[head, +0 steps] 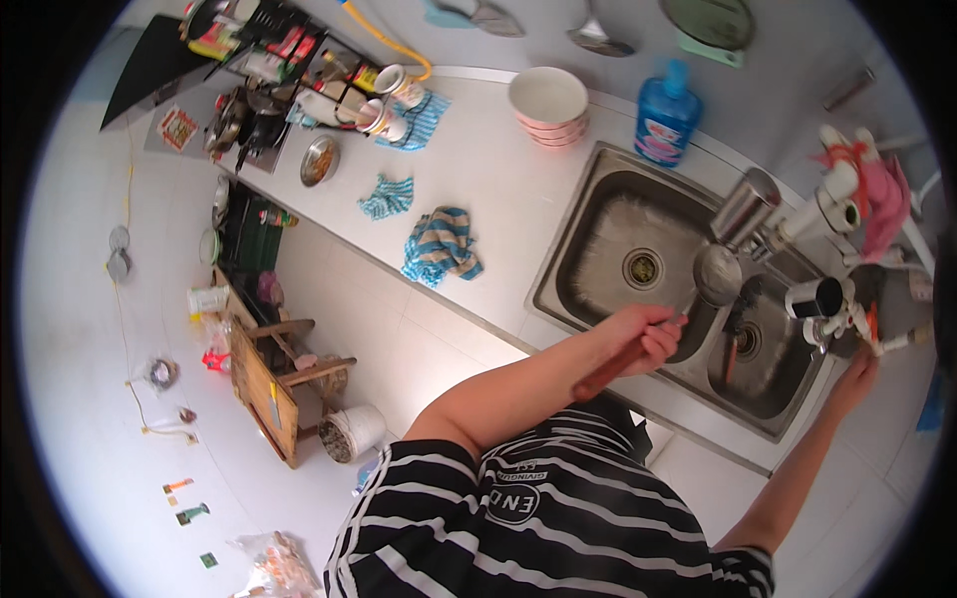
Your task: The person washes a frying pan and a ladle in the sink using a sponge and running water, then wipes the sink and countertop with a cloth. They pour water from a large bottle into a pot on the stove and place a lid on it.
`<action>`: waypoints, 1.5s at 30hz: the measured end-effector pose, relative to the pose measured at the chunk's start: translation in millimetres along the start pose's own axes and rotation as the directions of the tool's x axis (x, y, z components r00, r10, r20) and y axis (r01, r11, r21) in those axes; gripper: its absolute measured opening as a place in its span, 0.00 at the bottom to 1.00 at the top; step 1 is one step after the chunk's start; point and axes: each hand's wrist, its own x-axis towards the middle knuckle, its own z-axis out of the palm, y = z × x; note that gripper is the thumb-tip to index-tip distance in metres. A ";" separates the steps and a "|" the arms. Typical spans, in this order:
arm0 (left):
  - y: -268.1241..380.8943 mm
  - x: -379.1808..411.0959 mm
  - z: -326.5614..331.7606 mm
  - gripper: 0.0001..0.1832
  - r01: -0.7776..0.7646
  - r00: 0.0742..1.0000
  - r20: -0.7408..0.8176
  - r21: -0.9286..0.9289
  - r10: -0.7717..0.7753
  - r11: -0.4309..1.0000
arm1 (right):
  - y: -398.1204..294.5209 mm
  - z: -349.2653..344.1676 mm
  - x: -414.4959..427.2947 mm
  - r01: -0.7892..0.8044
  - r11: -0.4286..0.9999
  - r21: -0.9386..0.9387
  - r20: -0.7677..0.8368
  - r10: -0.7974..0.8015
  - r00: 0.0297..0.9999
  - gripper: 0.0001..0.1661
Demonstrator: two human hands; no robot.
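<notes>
My left hand (649, 338) is closed around a ladle (718, 275) near the front edge of the double sink. Its wooden handle (609, 368) points back under my forearm, and its metal bowl sits above the divider between the basins. Far to the right, my right hand (858, 371) is up against the white pipe fittings (845, 318), close to a red-orange valve lever (872, 321). Whether its fingers grip the lever cannot be made out. A dark brush-like tool with an orange handle (730, 359) lies in the smaller basin (783, 396).
The larger basin (598, 217) has scraps in its drain strainer. Behind it stand a blue detergent bottle (668, 119), stacked bowls (549, 101) and a metal cylinder (746, 202). Cloths (442, 243) and a metal bowl of food (320, 161) sit on the counter. A wooden stool (265, 396) lies tipped on the floor.
</notes>
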 end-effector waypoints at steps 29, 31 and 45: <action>85.9 -15.3 -133.6 0.16 -0.345 0.930 0.226 0.808 0.290 0.478 | -640.6 574.3 -366.4 0.781 0.421 0.461 0.733 -0.677 -0.068 0.28; 83.6 -19.7 -136.6 0.15 -0.319 0.943 0.220 0.810 0.249 0.492 | -624.8 599.8 -365.3 0.855 0.378 0.355 0.719 -0.695 0.009 0.25; 102.6 22.9 -157.7 0.15 -0.079 0.995 -0.019 0.430 0.096 0.899 | -435.3 273.3 -139.2 -0.899 -0.181 0.400 0.856 -0.276 0.436 0.23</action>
